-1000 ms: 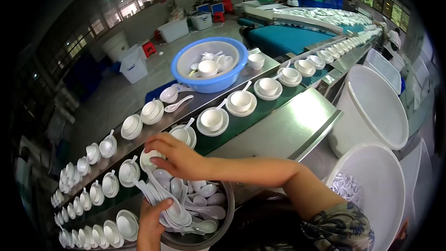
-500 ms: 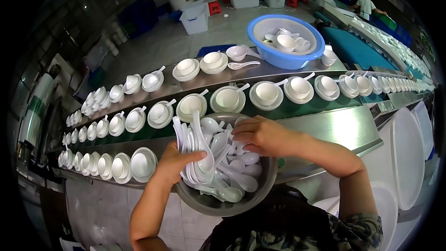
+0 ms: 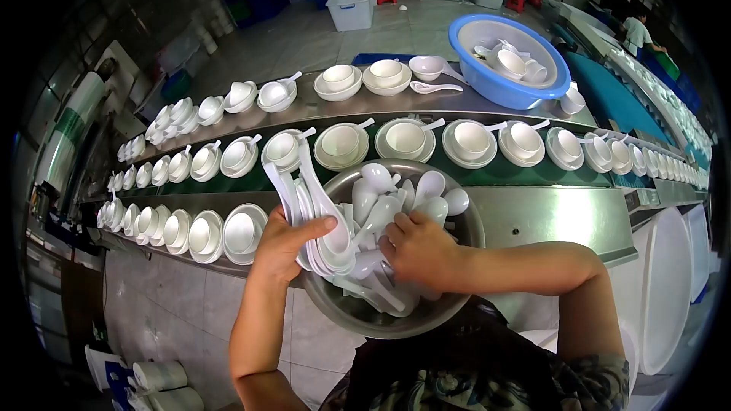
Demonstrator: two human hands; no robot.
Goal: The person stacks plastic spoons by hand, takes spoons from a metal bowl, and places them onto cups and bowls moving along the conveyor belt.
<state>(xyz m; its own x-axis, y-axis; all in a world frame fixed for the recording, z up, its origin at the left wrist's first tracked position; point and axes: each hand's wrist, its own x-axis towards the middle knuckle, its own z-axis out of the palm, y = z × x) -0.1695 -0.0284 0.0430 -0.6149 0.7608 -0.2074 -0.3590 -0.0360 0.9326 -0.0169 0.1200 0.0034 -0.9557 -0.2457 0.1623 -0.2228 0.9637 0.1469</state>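
Note:
A bundle of white spoons [image 3: 328,217] is gripped in my left hand [image 3: 283,247], thumb across the bowls, handles pointing up. My right hand [image 3: 421,250] is inside the metal basin [image 3: 475,247], its fingers curled among loose white spoons [image 3: 378,217]; what they grip, if anything, is hidden. The basin rests against the near edge of the line. Just beyond it, bowls on plates, several with spoons, stand in a row on the green belt [image 3: 499,176]; one such set [image 3: 405,139] is directly behind the basin.
A blue basin [image 3: 502,93] with bowls and spoons stands on the far steel ledge, beside more bowls. Stacked dishes [image 3: 241,234] line the near left ledge. Large white tubs [image 3: 661,289] stand at right. Another person [image 3: 636,33] is at the far right.
My right hand has gone from above the belt down into the metal basin and further in among the spoons. My left hand keeps its bundle. The view has swung to the right.

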